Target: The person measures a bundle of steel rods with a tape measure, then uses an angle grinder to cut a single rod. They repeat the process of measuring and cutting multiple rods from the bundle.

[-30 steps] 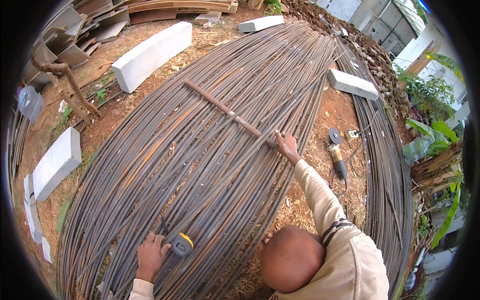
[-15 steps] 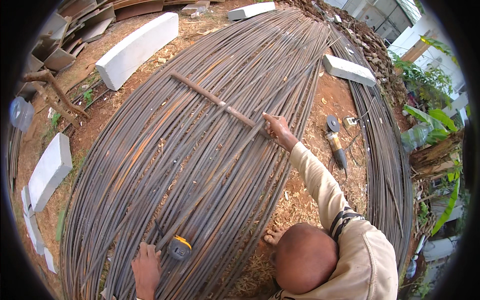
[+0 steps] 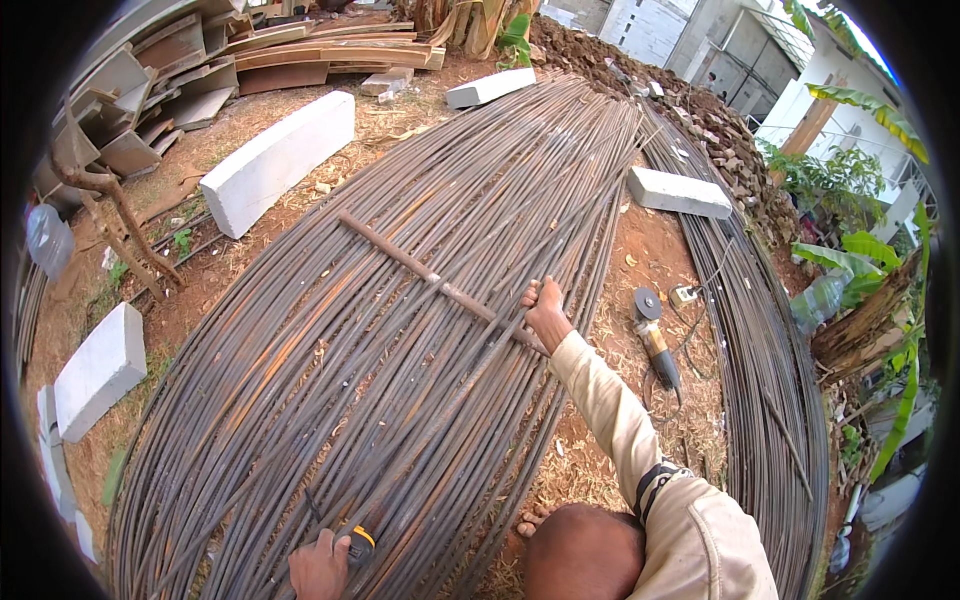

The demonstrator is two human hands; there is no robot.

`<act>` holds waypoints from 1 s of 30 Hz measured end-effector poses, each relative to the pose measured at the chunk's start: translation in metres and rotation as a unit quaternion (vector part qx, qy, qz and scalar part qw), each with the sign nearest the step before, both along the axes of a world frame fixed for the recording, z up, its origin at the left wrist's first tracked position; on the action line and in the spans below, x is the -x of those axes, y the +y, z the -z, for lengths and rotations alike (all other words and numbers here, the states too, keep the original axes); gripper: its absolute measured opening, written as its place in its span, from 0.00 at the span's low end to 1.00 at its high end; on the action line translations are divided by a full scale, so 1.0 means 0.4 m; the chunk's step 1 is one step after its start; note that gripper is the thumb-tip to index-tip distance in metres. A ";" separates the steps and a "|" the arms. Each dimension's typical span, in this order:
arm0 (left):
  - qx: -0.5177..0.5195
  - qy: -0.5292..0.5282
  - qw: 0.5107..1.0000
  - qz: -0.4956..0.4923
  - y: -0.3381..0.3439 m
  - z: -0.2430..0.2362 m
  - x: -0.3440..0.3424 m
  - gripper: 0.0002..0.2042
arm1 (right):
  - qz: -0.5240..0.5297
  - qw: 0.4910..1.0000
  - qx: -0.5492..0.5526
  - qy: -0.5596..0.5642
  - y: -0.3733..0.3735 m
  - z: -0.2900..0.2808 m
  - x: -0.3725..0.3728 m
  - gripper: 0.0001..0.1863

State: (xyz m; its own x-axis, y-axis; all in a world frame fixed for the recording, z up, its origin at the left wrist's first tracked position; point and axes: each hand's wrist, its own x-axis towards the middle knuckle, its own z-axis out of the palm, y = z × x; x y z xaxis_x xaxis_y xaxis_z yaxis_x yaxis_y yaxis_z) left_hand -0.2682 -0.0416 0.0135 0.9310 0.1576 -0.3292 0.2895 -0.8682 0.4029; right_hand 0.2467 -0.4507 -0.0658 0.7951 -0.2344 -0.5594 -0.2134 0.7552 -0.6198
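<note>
Long steel reinforcing bars lie in a wide, loose bundle on the ground. At the lower edge, left of centre, my left hand is closed low over the bars, its thumb against a grey and yellow tape measure. The thumb hides part of the case. My right hand does not show. Close in front, a co-worker leans over the bundle, with the head and a tan sleeve in view. That person's closed hand is above the bars, near the lower end of a rusty pipe lying across them.
An angle grinder with its cord lies on straw-covered soil to the right. Beyond it is another bar bundle. Pale blocks stand around the bundle. Planks are stacked at the far left; rubble lies far right.
The whole view has shifted, so the scene sits lower. My left hand has moved right to the tape measure, from which it was apart. The co-worker's hand stays near the pipe's end.
</note>
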 end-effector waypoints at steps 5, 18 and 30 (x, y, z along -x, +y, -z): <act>-0.041 0.008 0.999 0.003 0.002 -0.010 0.036 0.25 | -0.008 1.000 -0.009 -0.004 0.050 -0.007 0.035 0.28; 0.016 -0.060 0.997 -0.044 -0.059 -0.043 -0.045 0.22 | -0.028 0.998 0.046 0.027 0.099 0.044 -0.106 0.24; -0.029 -0.111 0.989 -0.088 0.054 -0.057 -0.206 0.13 | -0.118 0.980 0.161 0.024 0.159 -0.025 -0.237 0.19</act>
State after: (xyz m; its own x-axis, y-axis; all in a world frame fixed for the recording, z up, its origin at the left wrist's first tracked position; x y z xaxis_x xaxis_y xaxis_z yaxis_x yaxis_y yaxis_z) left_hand -0.1859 -0.0200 0.0362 0.9358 0.3366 -0.1047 0.3482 -0.8362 0.4238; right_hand 0.3414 -0.3871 -0.0558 0.8228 -0.2180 -0.5249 -0.3928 0.4492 -0.8024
